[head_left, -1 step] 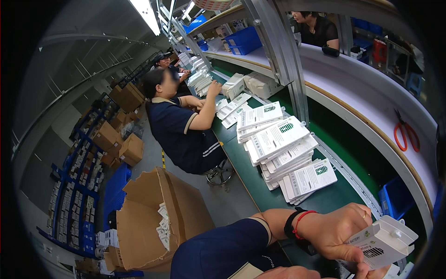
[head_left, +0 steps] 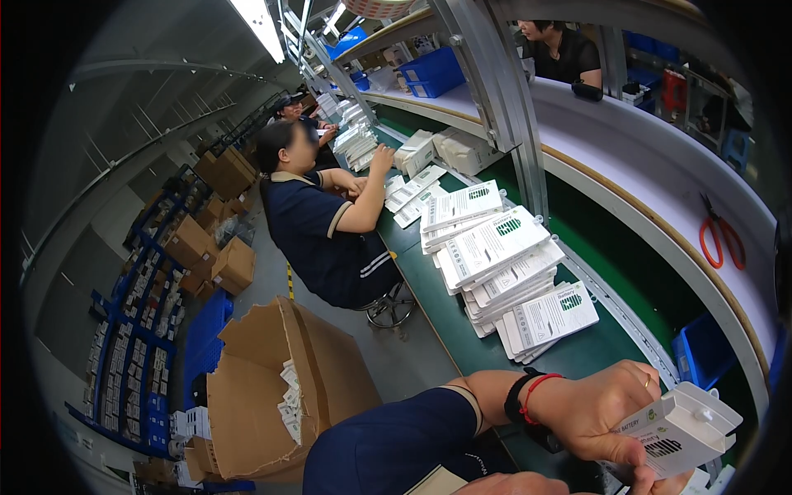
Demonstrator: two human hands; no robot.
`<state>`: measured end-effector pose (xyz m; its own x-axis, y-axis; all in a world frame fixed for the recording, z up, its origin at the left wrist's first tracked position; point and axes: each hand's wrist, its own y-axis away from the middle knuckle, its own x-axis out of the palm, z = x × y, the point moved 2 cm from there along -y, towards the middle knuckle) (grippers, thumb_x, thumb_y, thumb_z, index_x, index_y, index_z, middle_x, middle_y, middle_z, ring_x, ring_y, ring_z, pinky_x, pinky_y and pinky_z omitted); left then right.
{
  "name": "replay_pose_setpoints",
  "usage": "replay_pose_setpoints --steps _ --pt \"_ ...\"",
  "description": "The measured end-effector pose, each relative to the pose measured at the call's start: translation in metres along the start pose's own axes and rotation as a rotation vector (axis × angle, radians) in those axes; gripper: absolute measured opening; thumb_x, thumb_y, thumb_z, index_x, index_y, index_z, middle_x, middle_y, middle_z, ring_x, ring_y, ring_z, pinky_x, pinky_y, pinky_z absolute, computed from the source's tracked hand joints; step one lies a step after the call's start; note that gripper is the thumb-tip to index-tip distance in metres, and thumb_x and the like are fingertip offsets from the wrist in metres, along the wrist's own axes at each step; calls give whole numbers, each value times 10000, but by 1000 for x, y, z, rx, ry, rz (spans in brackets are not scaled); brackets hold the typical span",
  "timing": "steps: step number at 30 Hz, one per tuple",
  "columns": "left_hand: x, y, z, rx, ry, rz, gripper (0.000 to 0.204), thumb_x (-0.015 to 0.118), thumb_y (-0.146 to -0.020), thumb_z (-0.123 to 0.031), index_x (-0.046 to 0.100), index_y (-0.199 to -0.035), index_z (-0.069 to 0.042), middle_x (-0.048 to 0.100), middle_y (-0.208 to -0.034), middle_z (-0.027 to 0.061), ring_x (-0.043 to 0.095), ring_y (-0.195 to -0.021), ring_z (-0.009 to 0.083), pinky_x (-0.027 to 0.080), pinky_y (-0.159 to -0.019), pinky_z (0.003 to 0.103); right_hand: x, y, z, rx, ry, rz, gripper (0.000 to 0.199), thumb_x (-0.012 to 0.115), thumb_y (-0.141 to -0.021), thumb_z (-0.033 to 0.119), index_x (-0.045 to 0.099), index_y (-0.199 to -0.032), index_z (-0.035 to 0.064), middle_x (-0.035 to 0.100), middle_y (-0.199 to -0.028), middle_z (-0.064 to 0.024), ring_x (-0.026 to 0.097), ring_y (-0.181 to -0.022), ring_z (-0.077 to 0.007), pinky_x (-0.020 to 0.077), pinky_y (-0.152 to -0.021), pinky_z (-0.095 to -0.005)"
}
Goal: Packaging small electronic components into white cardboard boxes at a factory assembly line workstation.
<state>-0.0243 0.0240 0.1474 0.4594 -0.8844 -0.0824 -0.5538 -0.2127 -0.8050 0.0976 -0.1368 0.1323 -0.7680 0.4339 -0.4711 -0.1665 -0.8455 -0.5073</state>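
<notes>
My left hand (head_left: pixel 606 408), with a black band and a red cord at the wrist, is closed on a small white carton (head_left: pixel 693 429) with dark green print. The carton is tilted at the lower right, and an end flap with a round tab stands up from it. Part of my right hand (head_left: pixel 670 483) shows at the carton's lower edge, its fingers against it; the rest is cut off by the frame. Just beyond my left hand, flat white cartons (head_left: pixel 495 243) of the same kind lie in leaning stacks on the green bench (head_left: pixel 454 330).
A large open cardboard box (head_left: pixel 330 355) with white cartons inside stands left of the bench. Red-handled scissors (head_left: pixel 722 239) lie on the right shelf, above a blue bin (head_left: pixel 701 351). A seated co-worker (head_left: pixel 322 223) works farther along, near a metal post (head_left: pixel 528 165).
</notes>
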Motion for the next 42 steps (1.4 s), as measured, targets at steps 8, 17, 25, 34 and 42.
replay_pose_setpoints --steps 8,17,25,34,42 --pt "-1 2 2 23 -16 27 449 578 -879 -448 582 -695 -39 598 -657 91 542 -558 296 402 -623 379 8 -1 -9 -17 9 -19 295 731 -772 129 672 -1010 -35 665 -995 -199 634 -926 -363 459 -866 -441" --pt "0 0 -1 17 -8 11 449 572 -887 -437 577 -681 -38 596 -651 99 540 -558 296 404 -619 380 12 -4 -12 -37 22 -22 299 729 -770 129 672 -1012 -35 661 -1004 -203 628 -938 -370 451 -878 -449" --pt "-1 1 0 14 -3 8 457 574 -887 -433 569 -665 -34 576 -629 103 517 -542 293 390 -608 374 15 -8 -14 -57 38 -25 302 728 -767 129 671 -1013 -36 658 -1012 -207 623 -949 -376 443 -888 -456" --pt "-1 3 2 28 -20 18 465 591 -876 -422 547 -626 -32 550 -606 106 493 -525 292 371 -587 370 17 -12 -10 -79 55 -26 305 726 -765 129 671 -1015 -36 654 -1021 -211 617 -961 -383 435 -900 -463" --pt "0 2 0 2 4 -4 435 613 -862 -395 563 -644 -22 556 -605 114 510 -545 303 384 -610 377 11 -14 1 -95 88 -34 308 725 -763 129 670 -1017 -36 651 -1030 -215 611 -971 -390 427 -910 -470"
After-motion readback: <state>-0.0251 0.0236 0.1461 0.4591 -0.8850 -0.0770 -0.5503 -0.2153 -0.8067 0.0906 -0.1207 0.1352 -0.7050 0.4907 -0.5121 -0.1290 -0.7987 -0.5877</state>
